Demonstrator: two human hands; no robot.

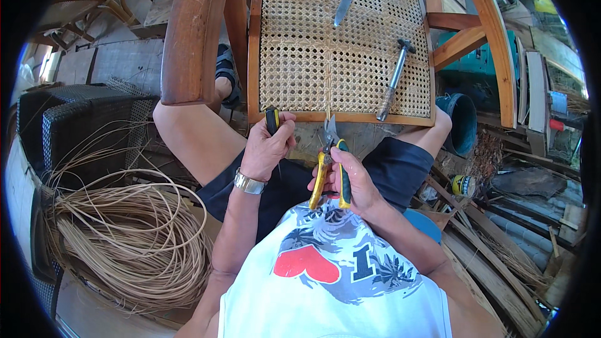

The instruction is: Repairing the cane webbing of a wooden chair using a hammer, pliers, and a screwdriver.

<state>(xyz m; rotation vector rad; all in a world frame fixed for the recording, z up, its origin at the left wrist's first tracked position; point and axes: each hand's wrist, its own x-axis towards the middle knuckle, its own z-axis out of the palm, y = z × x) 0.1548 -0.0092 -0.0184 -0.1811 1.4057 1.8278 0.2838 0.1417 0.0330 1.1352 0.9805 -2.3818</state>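
Below the cane seat [325, 56], the right hand [350, 181] gripped yellow-handled snips [328, 172]; the left hand [268, 147] closed round a black-and-yellow tool handle [272, 119]. A hammer [394, 80] lay on the seat.

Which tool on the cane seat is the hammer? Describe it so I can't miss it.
Find the woven cane seat of the wooden chair. The hammer lies near its right edge, head pointing away. Unlike the flat blade at the top, it has a long round handle.
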